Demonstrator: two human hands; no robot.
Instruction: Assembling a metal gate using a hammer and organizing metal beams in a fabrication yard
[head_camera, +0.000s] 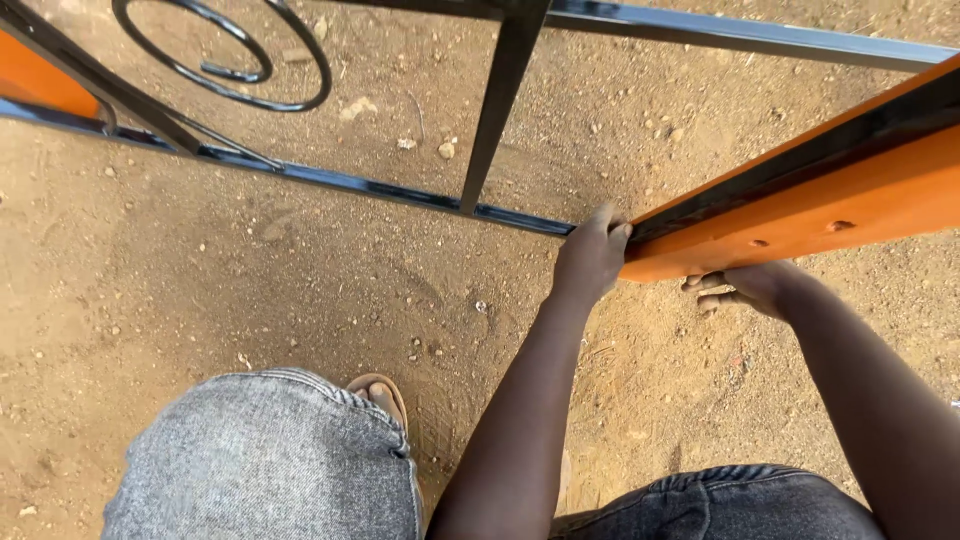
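Both hands grip orange panel (800, 215): left hand (590, 260) clenched on end, right hand (745, 285) curled beneath; black frame (330, 180) adjoining.

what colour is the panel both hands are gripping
Orange panel with a black top edge, clearest in the head view.

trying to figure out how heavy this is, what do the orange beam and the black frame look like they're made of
Orange beam: seemingly painted metal; smooth glossy orange coat, straight edges, small raised bumps like fasteners. Wood under paint can't be excluded.

Black frame: looks like steel bar and tube in gloss black; thin straight bars, sky reflections, a bent scroll.

The left hand grips the beam's end; the right hand supports it underneath.
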